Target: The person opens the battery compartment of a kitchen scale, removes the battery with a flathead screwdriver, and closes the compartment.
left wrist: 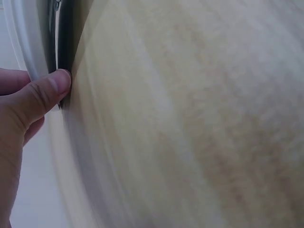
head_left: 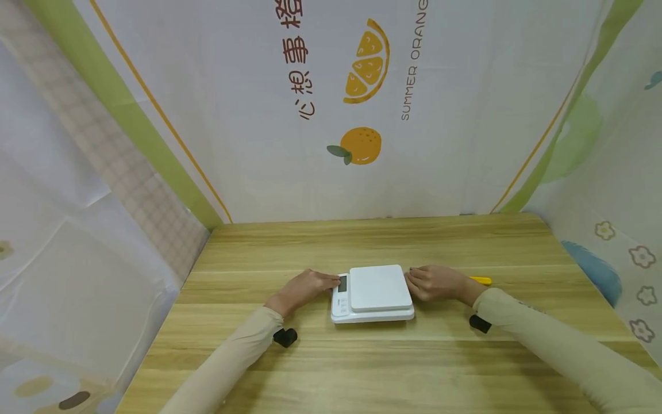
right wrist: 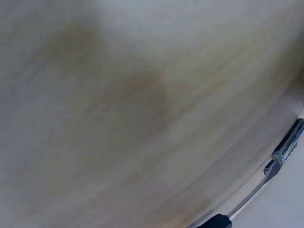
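Note:
A white kitchen scale [head_left: 380, 290] with a square platform and a small dark display is between the two hands in the head view, a shadow under its front edge. At its left end, my left hand [head_left: 308, 286] grips the body near the display. The left wrist view has the left thumb [left wrist: 59, 81] and fingers pinching the scale's rim [left wrist: 35, 38], with its dark underside beside the thumb. My right hand [head_left: 431, 282] has curled fingers at the scale's right edge; a small dark spot shows by its fingertips. The right hand is outside its own wrist view.
On the wooden table [head_left: 310, 368], a yellow object [head_left: 481, 280] lies behind the right wrist. A printed dark cylinder [right wrist: 287, 142] and a thin metal shaft [right wrist: 249, 197] with a black end show in the right wrist view. Cloth curtains [head_left: 248, 161] surround the table's back and sides.

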{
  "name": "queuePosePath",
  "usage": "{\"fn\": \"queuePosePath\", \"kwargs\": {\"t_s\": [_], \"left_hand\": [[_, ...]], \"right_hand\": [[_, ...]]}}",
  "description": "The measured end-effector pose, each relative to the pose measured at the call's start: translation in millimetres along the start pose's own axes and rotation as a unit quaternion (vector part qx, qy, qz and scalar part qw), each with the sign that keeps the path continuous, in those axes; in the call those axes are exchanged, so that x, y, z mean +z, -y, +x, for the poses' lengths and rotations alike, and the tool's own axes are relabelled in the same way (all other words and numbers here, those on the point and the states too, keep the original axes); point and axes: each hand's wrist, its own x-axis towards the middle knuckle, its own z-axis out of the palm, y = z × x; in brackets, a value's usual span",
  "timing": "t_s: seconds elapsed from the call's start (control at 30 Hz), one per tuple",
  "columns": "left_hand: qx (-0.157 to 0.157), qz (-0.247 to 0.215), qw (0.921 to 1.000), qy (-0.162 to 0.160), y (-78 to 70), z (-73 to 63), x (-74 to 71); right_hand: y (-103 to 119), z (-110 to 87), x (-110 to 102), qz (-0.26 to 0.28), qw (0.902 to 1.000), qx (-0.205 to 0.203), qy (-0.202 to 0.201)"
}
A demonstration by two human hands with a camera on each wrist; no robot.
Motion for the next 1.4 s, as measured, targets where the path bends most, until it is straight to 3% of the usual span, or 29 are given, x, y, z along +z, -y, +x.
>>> {"fn": "queuePosePath", "kwargs": {"t_s": [0.4,0.7,1.0,1.2,1.4], "left_hand": [[-0.004,0.037,0.9975,0.060,0.7,2.0,-6.6],[0.042,0.080,0.9949,0.045,0.1,1.5,-5.0],[0.056,0.138,0.9863,0.071,-2.4,0.5,-4.7],[0.049,0.145,0.9847,0.083,-6.0,2.8,-6.9],[0.017,0.105,0.9917,0.072,-6.8,6.2,-8.5]], "right_hand": [[-1.2,2.7,-0.7,0.024,0.9995,0.003,0.019],[2.0,3.0,0.8,0.015,0.9994,0.000,0.031],[6.2,3.6,-0.3,0.014,0.9989,0.008,0.044],[12.4,2.6,-2.8,0.032,0.9971,0.041,0.056],[19.8,3.7,-11.1,0.076,0.9864,0.112,0.092]]}}
